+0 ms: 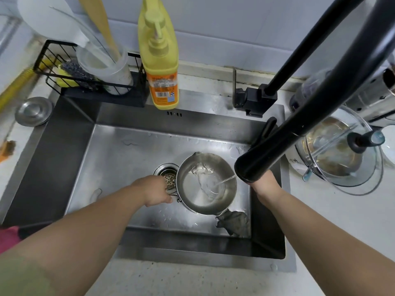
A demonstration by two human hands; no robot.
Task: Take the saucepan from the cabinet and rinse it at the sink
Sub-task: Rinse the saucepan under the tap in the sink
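A small steel saucepan point(201, 195) is held low in the steel sink point(119, 159), right of the drain strainer point(167, 176). My left hand point(155, 192) is closed around its handle at the pan's left side. A thin stream of water runs from the black pull-out faucet head point(254, 165) into the pan, and water pools inside. My right hand point(265, 184) is mostly hidden behind the faucet head; only the wrist and the back of the hand show, so its grip is unclear.
A grey cloth point(234, 221) lies in the sink's front right corner. A yellow soap bottle point(160, 60) and a black wire rack point(85, 77) with scrubbers and a utensil cup stand behind the sink. A glass lid over a pot point(342, 159) sits at the right. A steel plug point(33, 111) lies at left.
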